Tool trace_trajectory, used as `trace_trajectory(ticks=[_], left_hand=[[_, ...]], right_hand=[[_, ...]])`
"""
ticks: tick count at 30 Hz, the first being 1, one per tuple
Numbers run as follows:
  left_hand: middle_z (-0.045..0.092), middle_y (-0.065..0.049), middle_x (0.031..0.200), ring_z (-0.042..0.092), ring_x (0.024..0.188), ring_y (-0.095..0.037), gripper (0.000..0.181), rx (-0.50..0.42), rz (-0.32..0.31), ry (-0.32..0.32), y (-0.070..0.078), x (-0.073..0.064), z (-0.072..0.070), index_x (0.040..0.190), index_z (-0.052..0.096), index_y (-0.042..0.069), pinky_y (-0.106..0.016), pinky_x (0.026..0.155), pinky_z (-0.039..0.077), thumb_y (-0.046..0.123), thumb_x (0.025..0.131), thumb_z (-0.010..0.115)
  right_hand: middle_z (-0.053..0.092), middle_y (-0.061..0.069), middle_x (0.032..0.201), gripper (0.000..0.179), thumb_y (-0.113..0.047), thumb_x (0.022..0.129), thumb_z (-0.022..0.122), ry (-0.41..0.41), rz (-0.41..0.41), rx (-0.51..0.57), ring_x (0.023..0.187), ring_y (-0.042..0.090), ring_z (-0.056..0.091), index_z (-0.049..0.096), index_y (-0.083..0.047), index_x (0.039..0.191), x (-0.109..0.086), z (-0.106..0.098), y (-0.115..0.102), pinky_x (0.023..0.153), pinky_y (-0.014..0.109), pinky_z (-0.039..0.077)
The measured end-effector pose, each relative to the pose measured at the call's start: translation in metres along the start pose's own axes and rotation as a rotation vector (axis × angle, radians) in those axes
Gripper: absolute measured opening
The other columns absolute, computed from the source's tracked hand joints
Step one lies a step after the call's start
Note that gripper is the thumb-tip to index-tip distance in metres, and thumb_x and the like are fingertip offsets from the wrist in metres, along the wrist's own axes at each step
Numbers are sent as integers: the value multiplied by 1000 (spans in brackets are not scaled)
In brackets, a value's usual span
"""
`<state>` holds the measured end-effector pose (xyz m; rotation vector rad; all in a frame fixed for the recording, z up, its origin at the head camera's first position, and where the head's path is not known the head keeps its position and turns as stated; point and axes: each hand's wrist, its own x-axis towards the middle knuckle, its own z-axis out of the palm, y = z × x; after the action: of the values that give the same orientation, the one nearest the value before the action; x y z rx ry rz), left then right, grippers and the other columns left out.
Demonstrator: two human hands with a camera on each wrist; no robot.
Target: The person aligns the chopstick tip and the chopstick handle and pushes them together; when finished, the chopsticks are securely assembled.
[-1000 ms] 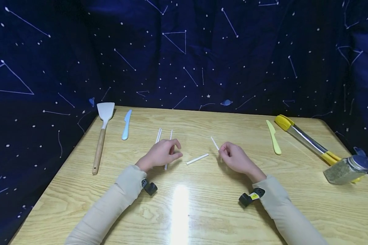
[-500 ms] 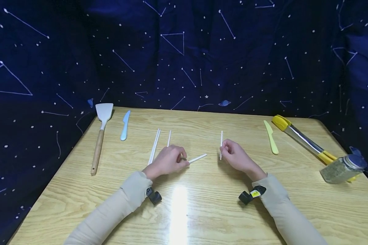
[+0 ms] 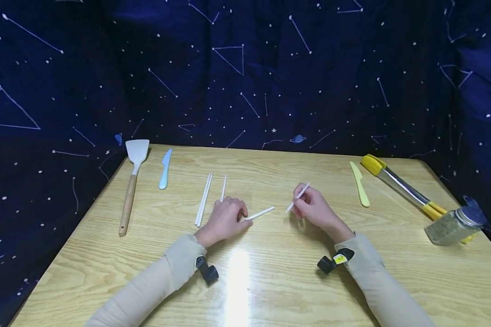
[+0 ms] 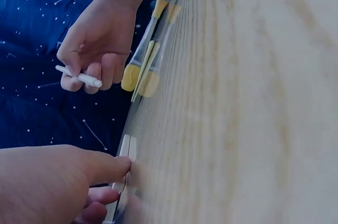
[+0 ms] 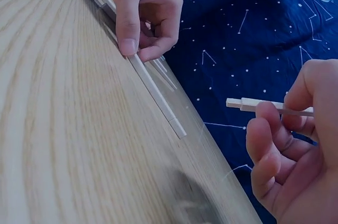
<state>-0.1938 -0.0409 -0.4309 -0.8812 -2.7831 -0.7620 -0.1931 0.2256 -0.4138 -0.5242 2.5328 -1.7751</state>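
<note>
In the head view my left hand (image 3: 225, 219) is low over the table, its thumb and finger pinching the near end of a short white stick (image 3: 263, 212). That stick still lies along the wood. My right hand (image 3: 314, 206) holds another white stick (image 3: 304, 189) between thumb and fingers, raised off the table and tilted. In the right wrist view this held stick (image 5: 253, 104) shows a narrower, stepped tip. Left of my left hand lie two white sticks (image 3: 203, 200) side by side, and a single stick (image 3: 223, 187) is partly hidden behind the hand.
On the left are a white spatula (image 3: 130, 190) with a wooden handle and a blue knife (image 3: 165, 169). A yellow-green knife (image 3: 359, 184), yellow-tipped tongs (image 3: 405, 187) and a spice jar (image 3: 456, 225) lie to the right. A starry dark curtain (image 3: 245, 77) hangs behind the table.
My left hand has moved right from over the single stick to the slanted one and pinches its end. The stick in my right hand has been turned, its upper end now leaning right.
</note>
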Motion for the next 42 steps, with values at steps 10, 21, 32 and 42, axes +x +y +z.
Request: trace_trajectory(ticks=[10, 21, 32, 42], left_hand=[[57, 6, 69, 45, 70, -11, 17, -46, -57, 7, 2, 1, 2, 77, 66, 13, -32, 72, 27, 24, 80, 78], [52, 7, 63, 42, 66, -10, 15, -73, -40, 86, -2, 2, 3, 72, 65, 14, -29, 68, 28, 19, 80, 75], [59, 3, 69, 49, 68, -10, 11, -152, -38, 163, 1, 2, 3, 76, 66, 10, -23, 61, 40, 14, 82, 74], [61, 0, 72, 51, 66, -11, 10, -258, -61, 231, 3, 3, 5, 84, 65, 7, -22, 59, 42, 14, 88, 70]], right_hand=[[59, 0, 62, 7, 7, 89, 46, 45, 53, 92, 50, 11, 55, 45, 2, 84, 1, -2, -4, 48, 23, 47], [63, -1, 66, 5, 5, 90, 46, 46, 104, 66, 55, 12, 59, 46, 4, 85, 2, -4, -4, 53, 25, 52], [55, 1, 62, 10, 8, 88, 42, 95, 72, 152, 50, 13, 56, 43, -1, 83, 2, -4, -5, 48, 23, 45], [60, 0, 65, 11, 6, 92, 41, 119, 66, 287, 55, 9, 58, 42, -2, 85, 0, -6, -8, 54, 22, 47]])
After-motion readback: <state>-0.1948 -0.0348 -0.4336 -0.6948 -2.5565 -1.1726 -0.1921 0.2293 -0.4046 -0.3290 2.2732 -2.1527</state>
